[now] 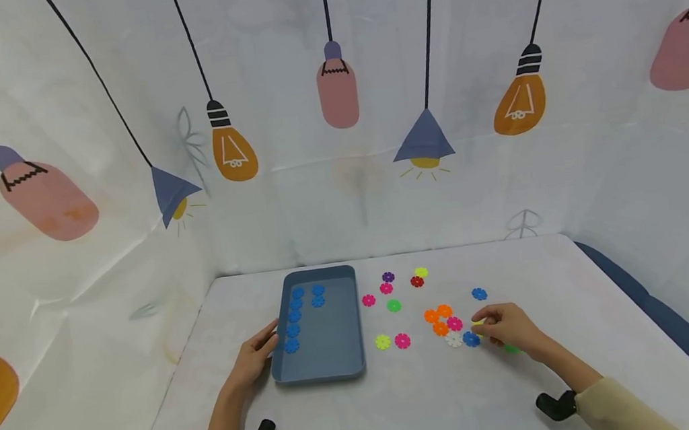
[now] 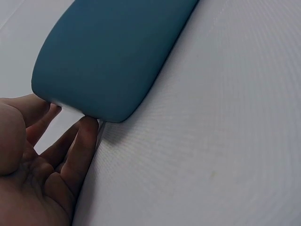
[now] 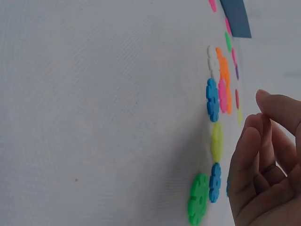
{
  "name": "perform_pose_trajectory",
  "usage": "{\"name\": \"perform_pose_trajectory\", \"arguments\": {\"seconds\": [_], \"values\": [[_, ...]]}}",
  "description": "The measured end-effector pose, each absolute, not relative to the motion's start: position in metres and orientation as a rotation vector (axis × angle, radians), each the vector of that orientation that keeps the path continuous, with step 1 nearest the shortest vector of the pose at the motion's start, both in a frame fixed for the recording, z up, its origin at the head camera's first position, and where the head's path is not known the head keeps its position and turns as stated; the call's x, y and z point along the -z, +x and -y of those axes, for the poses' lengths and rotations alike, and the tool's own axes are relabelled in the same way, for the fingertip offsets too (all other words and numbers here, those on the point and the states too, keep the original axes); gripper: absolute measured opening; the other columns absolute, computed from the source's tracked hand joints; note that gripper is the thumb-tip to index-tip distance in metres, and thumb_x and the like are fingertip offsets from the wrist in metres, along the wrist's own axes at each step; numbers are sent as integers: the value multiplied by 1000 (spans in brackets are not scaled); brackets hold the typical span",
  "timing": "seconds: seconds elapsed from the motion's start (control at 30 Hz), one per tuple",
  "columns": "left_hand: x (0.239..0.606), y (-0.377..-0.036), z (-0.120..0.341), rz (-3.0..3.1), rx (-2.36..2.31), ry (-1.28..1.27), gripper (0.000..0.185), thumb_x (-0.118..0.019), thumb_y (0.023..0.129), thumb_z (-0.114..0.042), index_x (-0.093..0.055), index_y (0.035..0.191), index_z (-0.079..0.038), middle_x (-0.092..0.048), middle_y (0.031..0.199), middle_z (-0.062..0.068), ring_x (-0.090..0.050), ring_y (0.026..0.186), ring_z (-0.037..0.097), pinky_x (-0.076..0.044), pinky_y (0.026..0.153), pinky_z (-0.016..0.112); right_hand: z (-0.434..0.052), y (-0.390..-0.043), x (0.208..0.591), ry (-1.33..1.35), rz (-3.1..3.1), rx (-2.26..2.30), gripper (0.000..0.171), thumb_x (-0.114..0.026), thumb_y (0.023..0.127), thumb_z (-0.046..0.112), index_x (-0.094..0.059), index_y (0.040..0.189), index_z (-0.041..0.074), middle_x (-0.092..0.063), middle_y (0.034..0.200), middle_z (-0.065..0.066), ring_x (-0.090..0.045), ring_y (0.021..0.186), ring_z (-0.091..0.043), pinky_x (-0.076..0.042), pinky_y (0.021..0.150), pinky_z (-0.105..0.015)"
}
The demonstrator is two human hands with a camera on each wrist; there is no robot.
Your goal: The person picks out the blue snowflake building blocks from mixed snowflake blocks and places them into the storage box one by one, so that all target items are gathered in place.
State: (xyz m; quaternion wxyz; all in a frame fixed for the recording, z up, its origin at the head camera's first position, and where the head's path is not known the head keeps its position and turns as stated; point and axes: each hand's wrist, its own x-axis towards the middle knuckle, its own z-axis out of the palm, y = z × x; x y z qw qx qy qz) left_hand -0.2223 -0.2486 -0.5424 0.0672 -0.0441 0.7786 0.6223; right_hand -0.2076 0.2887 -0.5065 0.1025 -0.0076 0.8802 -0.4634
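Your left hand (image 1: 257, 357) rests flat-fingered against the near-left edge of the blue tray (image 1: 332, 364), which already holds a column of blue discs (image 1: 294, 315). Your right hand (image 1: 508, 327) hovers right of the tray with loosely curled fingers, its grip narrow and holding nothing, just beside a blue disc (image 1: 471, 339) on the worktop (image 1: 432, 404). That disc touches a white one (image 1: 454, 340) (pink and orange crowd close), so a careless pinch could lift or scatter neighbours.
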Motion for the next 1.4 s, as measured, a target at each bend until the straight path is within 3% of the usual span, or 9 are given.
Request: {"name": "perform_pose_trajectory", "arguments": {"seconds": [0.53, 1.4], "values": [[542, -220, 250, -2355, -1876, -162, 52, -59, 99, -24, -45, 147, -10, -40, 147, 22, -38, 135, 37, -38, 103, 54, -290, -200, 530, 23, -2595, 1318, 34, -79, 81, 20, -71, 110, 4, -55, 62, -5, -49, 52, -19, -41, 47, -23], [541, -218, 244, -2384, -1895, -144, 46, -57, 100, -18, -48, 145, -10, -41, 147, 23, -36, 135, 37, -38, 102, 55, -289, -203, 527, -82, -2674, 1160, 34, -81, 79, 20, -73, 110, 5, -55, 65, -2, -49, 53, -17, -40, 48, -22]]}}
